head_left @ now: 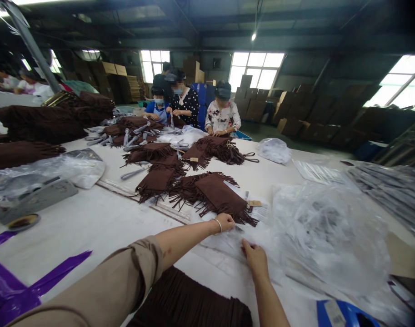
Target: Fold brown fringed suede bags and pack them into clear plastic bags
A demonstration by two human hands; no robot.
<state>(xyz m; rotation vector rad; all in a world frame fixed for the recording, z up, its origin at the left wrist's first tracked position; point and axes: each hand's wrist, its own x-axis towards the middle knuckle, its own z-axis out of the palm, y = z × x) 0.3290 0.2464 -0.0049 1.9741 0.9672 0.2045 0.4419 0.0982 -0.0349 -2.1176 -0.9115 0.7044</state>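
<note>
Fingers curled, left hand (225,221) and right hand (255,258) both at clear plastic (224,243) (can't tell if clamped on it). Brown fringed pouch (219,193) just beyond left hand, in from near edge of tabletop (118,218). Progress: tag (254,203) attached; pouch looks unwrapped, and so do other pouches (157,179) farther back.

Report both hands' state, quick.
Left hand: fingers curled at the clear plastic; whether it holds any cannot be told.
Right hand: partly curled at the same plastic; grip cannot be told.
</note>
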